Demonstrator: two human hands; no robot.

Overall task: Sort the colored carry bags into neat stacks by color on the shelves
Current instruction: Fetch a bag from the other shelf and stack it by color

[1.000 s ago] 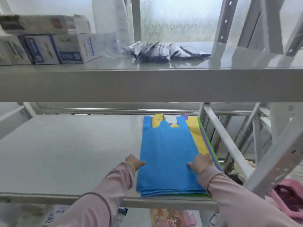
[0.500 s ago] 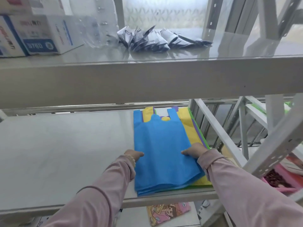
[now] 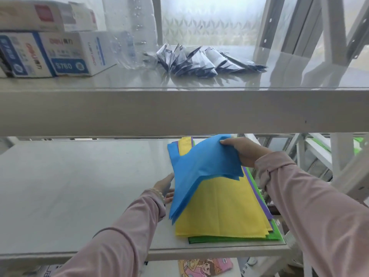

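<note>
A bundle of blue carry bags point(image 3: 201, 172) is lifted off the pile on the lower shelf point(image 3: 79, 196), tilted up at its right side. My right hand point(image 3: 245, 152) grips the bundle's raised right edge. My left hand point(image 3: 165, 186) touches its lower left edge, fingers partly hidden behind the blue bags. Underneath lie yellow bags point(image 3: 223, 208), with purple bags point(image 3: 257, 194) and green bags point(image 3: 275, 232) showing at the right and front edges of the pile.
The upper shelf point(image 3: 179, 110) carries white and blue boxes point(image 3: 60, 54) at the left and a fan of dark sachets point(image 3: 199, 60) in the middle. Metal braces point(image 3: 299, 156) stand right of the pile. A cartoon-printed item point(image 3: 205, 266) lies below.
The blue bundle lay flat on the pile with both hands at its sides. My right hand has now lifted its right edge up and back, uncovering the yellow bags.
</note>
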